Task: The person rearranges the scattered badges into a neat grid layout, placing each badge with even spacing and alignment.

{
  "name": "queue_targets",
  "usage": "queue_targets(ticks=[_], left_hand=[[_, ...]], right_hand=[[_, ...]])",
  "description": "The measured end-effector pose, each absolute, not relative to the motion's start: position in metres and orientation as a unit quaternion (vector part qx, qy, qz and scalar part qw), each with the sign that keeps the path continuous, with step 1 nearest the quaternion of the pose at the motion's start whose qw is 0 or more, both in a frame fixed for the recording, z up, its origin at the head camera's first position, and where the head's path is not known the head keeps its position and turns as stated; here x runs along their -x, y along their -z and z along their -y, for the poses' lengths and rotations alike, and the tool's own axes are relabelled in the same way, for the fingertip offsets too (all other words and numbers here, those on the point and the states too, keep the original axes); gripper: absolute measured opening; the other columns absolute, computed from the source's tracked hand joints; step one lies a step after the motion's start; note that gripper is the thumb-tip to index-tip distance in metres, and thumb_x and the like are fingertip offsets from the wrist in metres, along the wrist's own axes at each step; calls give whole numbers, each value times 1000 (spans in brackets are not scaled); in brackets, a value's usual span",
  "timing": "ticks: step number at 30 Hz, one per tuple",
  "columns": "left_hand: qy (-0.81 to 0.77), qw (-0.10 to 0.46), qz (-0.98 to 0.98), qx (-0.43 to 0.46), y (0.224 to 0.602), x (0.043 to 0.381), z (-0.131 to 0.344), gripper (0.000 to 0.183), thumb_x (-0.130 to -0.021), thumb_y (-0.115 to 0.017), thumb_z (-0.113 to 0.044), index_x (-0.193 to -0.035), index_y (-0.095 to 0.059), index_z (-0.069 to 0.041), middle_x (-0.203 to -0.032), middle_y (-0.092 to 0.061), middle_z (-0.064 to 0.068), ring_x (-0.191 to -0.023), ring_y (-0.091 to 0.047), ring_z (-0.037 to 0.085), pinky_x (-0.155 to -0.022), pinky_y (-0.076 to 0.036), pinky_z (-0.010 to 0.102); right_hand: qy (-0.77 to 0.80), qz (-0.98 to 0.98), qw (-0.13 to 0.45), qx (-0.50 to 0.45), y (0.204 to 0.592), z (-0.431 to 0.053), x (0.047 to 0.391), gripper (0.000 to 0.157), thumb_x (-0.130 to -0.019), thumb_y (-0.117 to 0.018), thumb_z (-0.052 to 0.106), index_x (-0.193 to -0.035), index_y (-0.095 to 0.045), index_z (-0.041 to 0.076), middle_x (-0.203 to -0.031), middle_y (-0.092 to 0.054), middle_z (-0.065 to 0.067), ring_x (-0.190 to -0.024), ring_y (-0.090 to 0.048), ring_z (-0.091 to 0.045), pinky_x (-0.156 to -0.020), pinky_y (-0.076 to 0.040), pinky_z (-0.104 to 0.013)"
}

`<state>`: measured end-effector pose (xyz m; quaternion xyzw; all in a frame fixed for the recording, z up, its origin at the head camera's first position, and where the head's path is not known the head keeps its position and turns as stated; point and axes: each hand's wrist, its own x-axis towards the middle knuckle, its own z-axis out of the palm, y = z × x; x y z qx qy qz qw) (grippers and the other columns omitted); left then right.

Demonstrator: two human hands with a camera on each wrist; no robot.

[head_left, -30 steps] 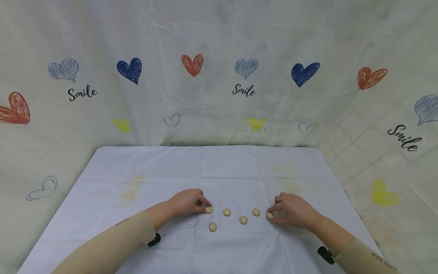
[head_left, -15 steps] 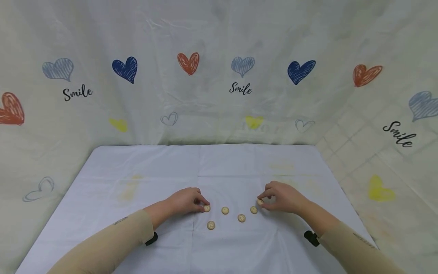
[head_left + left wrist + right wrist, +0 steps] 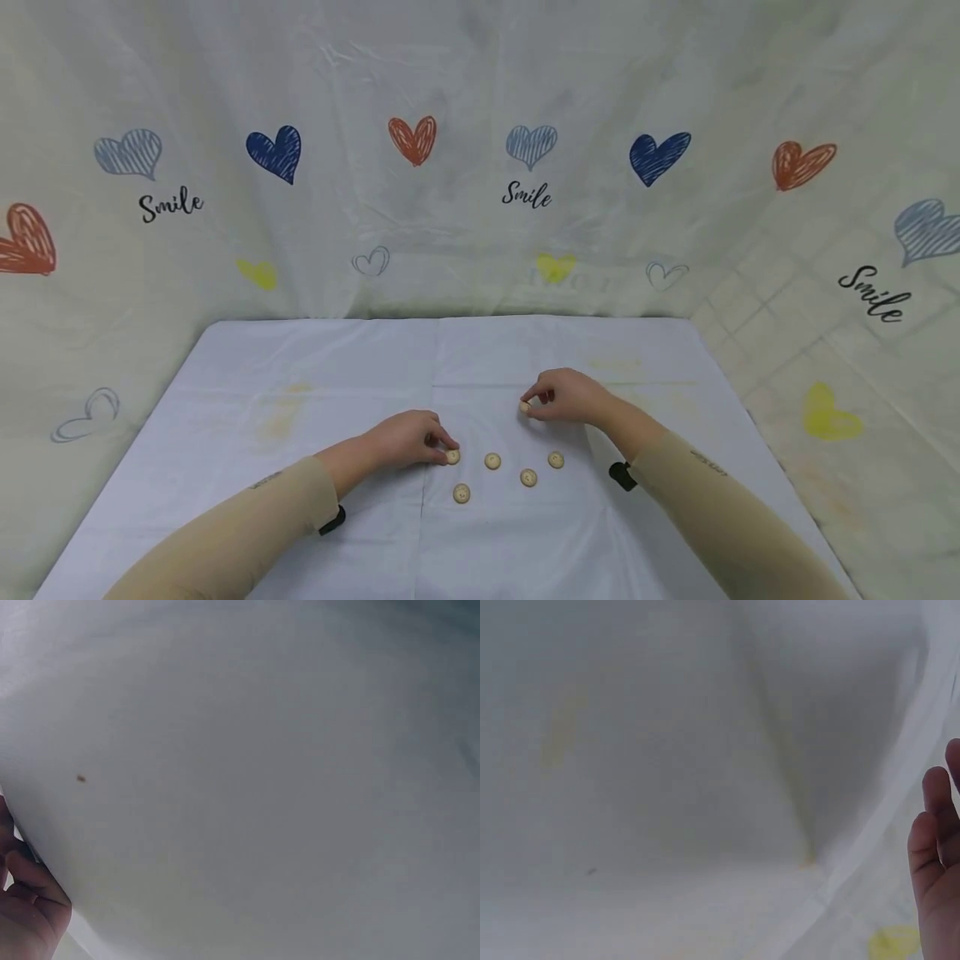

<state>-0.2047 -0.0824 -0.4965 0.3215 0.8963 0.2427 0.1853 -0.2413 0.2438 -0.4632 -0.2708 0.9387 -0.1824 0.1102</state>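
Observation:
In the head view my right hand [image 3: 572, 395] pinches a round wooden button [image 3: 525, 407] between thumb and fingers, behind the other buttons. My left hand [image 3: 408, 438] pinches another wooden button [image 3: 453, 457] at the left end of the group. Between and in front of the hands lie several more: a button [image 3: 492, 461] in the middle, a button [image 3: 528, 477] to its right, a button [image 3: 556, 459] farther right and a button [image 3: 461, 493] nearer the front. The wrist views show only parts of the left hand [image 3: 30, 907] and the right hand [image 3: 936, 855], with no button visible.
A white cloth [image 3: 300, 467] with faint creases and pale yellow stains covers the table. Behind it hangs a whitish curtain [image 3: 465, 67] printed with hearts and the word "Smile". A dark band [image 3: 622, 476] sits at the right wrist, another dark band [image 3: 332, 520] at the left.
My right hand has carried its button left and toward the back of the table, from the right end of the group. My left hand stays with its button; the other buttons lie as before.

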Motion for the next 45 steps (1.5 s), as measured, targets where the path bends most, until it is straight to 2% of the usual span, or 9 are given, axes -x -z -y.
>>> queue_targets(ticks=[8,14,20,36,45], left_hand=[[-249,204,-891,-321,506,202,80,21,-86,-78,-31,-108,-79,-29,-82,-56,-15,-74,-51,4,-69,-44,24],[-243,192,-892,-330,506,204,81,21,-86,-78,-31,-107,-79,-29,-82,-56,-16,-74,-51,3,-69,-44,24],[-251,193,-888,-334,502,204,79,21,-86,-79,-29,-107,-79,-28,-82,-56,-16,-74,-51,3,-69,-45,23],[-241,183,-889,-343,498,207,80,22,-85,-80,-29,-106,-80,-26,-79,-56,-16,-72,-51,1,-68,-44,23],[-239,184,-891,-338,497,210,80,21,-85,-80,-28,-106,-80,-27,-78,-56,-16,-71,-51,2,-67,-44,23]], right_hand=[[195,-936,135,258,478,-207,260,15,-89,-74,40,-99,-79,30,-74,-59,14,-71,-55,-7,-70,-47,-28],[177,-940,146,254,477,-182,272,17,-89,-74,39,-101,-79,28,-74,-60,10,-71,-54,-9,-70,-45,-29],[156,-942,148,259,477,-169,280,18,-88,-73,40,-100,-79,29,-78,-61,12,-74,-53,-8,-72,-44,-28],[127,-938,149,286,479,-157,285,28,-88,-75,39,-115,-76,32,-89,-64,17,-79,-53,-4,-76,-45,-26],[174,-936,166,258,477,-160,288,26,-85,-78,37,-111,-77,33,-77,-62,14,-71,-53,-6,-70,-44,-26]])
